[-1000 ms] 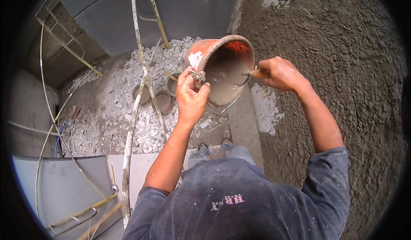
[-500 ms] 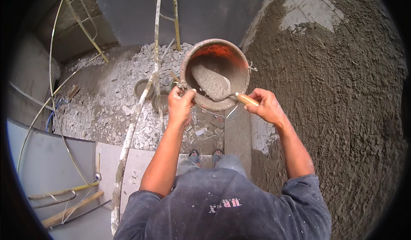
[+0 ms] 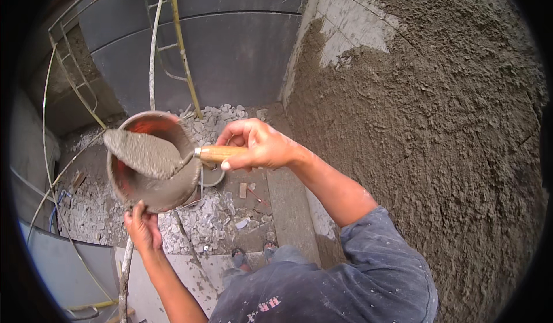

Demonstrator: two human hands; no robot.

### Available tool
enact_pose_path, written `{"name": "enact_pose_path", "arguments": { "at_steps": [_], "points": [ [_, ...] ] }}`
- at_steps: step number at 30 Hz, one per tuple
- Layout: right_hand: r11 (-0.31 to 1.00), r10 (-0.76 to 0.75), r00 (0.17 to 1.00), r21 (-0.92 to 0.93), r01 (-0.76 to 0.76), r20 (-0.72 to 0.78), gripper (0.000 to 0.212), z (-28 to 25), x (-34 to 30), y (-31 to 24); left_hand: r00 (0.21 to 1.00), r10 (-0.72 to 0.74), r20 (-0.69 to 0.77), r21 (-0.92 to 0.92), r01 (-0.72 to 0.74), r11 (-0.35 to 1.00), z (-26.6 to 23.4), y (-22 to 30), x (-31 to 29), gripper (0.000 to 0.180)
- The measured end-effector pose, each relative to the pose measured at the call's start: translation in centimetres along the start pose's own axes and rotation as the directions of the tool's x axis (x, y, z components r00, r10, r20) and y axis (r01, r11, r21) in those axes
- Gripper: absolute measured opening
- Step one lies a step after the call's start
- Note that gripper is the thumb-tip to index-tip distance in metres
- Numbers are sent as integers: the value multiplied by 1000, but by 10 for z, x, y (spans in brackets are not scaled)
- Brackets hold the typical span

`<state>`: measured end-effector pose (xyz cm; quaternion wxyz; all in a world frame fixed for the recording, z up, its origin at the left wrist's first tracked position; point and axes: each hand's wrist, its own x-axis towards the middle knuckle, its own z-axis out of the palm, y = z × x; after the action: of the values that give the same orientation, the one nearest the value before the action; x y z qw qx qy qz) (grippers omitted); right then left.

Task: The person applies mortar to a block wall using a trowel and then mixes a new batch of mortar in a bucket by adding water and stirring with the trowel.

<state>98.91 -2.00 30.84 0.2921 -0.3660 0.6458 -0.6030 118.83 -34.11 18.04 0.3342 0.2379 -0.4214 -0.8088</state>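
Note:
My left hand (image 3: pixel 144 228) grips the near rim of a mortar-caked bucket (image 3: pixel 187 190) with an orange inside. Grey wet mortar (image 3: pixel 158 191) lies in its bottom. Closed round a wooden handle, my right hand (image 3: pixel 259 144) holds a trowel (image 3: pixel 222 153) above the bucket's opening. The trowel's blade points left and carries a long heap of mortar (image 3: pixel 144 153), which covers most of the metal. Part of the bucket's inside is hidden behind the loaded blade.
A wall (image 3: pixel 426 127) coated in rough wet mortar rises on the right, with a bare pale patch (image 3: pixel 351 20) at its top. Broken rubble (image 3: pixel 230 225) covers the ground. Scaffold poles (image 3: pixel 183 46) stand ahead, before a dark grey panel wall (image 3: pixel 242 52). Another bucket (image 3: pixel 213 176) sits below.
The bucket and my left hand have shifted left and lower in view. My right hand has raised the loaded trowel from inside the bucket to above it, moving left.

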Motion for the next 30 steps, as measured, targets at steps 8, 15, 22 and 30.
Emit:
{"name": "enact_pose_path", "arguments": {
  "at_steps": [8, 15, 22, 30],
  "points": [
    [968, -11, 678, 161, 191, -735, 22, -205, -118, 7, 998, -20, 66, 44, 18, 999, 3, -10, 2, 24],
    [868, -371, 215, -419, -266, -904, 18, -125, -300, -138, 978, -180, 107, 164, 161, 973, 28, -59, 12, 26],
    [262, -248, 725, -765, -588, -642, 19, 1, -200, -79, 864, -271, 424, 379, 103, 920, 103, -99, 13, 22],
    [-327, -259, 893, -837, -439, -368, 15, 38, -108, 5, 655, 21, 755, 314, -390, 866, 154, -90, -26, 29]
  ]
}}
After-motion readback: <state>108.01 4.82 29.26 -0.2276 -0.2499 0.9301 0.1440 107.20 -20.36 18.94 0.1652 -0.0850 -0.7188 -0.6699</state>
